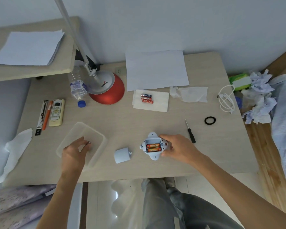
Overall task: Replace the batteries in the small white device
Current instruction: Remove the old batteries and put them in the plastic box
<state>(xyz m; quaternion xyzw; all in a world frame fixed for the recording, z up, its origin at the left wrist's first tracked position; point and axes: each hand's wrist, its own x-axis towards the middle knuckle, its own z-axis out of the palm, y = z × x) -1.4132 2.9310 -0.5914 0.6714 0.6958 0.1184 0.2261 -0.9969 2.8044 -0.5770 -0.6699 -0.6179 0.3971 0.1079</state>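
Observation:
The small white device [153,156] lies on the desk with its battery bay open. Two orange batteries [153,147] sit in the bay, and the slot above them is empty. My right hand [177,148] grips the device's right side, thumb and fingers curled round its edge. The white battery cover [122,155] lies loose just to the left. My left hand [75,152] hovers over a clear plastic container [99,134] and pinches a tiny dark object [89,142], seemingly a screw. Three red batteries [146,98] rest on a tissue [160,104] further back.
A black-handled screwdriver [190,131] lies right of the device. A red lamp base [107,90], water bottle [77,85], remote [56,112], pens, paper sheets [157,70], a white cable [225,98] and a black hair tie [210,120] crowd the desk. Its front edge is near my arms.

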